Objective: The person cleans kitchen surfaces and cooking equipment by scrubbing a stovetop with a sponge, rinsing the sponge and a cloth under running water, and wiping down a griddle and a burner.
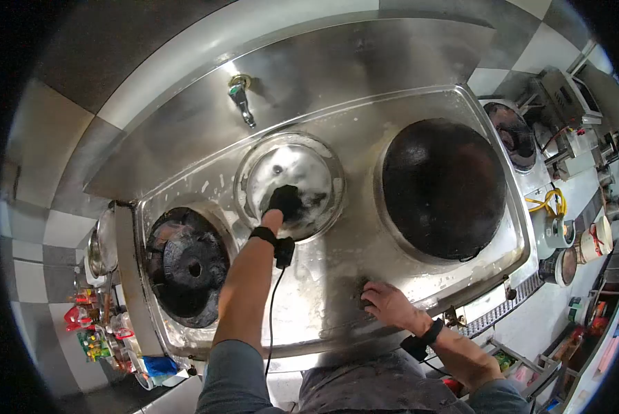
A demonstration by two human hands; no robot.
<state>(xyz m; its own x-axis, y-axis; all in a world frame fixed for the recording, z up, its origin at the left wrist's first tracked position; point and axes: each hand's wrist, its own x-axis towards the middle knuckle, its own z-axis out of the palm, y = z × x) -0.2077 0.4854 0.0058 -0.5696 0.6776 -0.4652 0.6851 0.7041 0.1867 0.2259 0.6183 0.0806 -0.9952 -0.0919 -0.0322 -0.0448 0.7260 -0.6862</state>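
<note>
my left hand point(273, 219) over dark pad point(286, 201) in basin point(257, 176), grip unclear; right hand point(391, 306) (farther from basin) curled round dark scrap point(363, 295).

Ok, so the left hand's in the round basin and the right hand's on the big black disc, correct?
No: the head view shows the right hand near the front edge of the counter, off the disc. The left hand is in the basin.

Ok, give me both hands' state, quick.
Left hand: at something black; grip can't be told.
Right hand: fingers curled; whether it holds the dark thing at its fingertips can't be told.
</note>
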